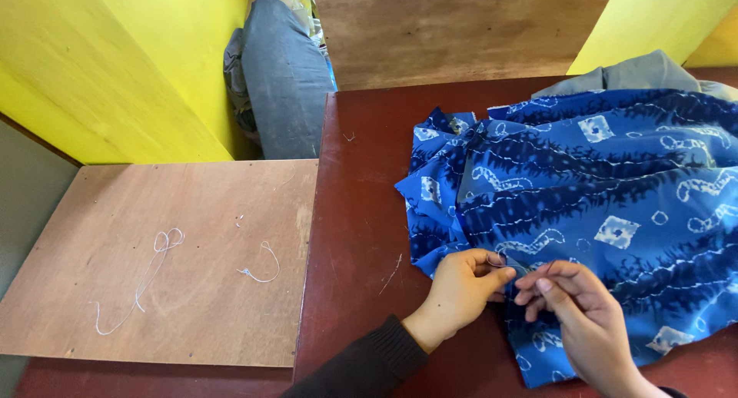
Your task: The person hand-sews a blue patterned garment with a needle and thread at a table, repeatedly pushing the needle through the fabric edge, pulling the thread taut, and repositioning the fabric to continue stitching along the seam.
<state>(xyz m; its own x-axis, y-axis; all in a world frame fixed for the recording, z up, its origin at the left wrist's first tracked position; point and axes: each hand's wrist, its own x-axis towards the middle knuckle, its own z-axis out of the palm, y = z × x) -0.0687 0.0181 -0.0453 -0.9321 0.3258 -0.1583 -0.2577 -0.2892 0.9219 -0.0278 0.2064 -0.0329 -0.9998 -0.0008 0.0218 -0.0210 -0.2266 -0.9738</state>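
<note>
A blue patterned cloth (607,190) with white squares and squiggles lies bunched on the dark red table (361,213). My left hand (461,290) pinches the cloth's near edge, fingers closed on a fold. Close beside it, my right hand (573,306) rests on the cloth with fingertips pinched together near the left hand's; a fine thread or needle may sit between them, but it is too small to tell. A dark sleeve covers my left forearm.
A light plywood board (169,260) lies left of the table with loose white threads (154,267) on it. A grey cushion (284,75) stands against the yellow wall behind. Grey fabric (630,71) lies beyond the blue cloth. A wooden panel is at the back.
</note>
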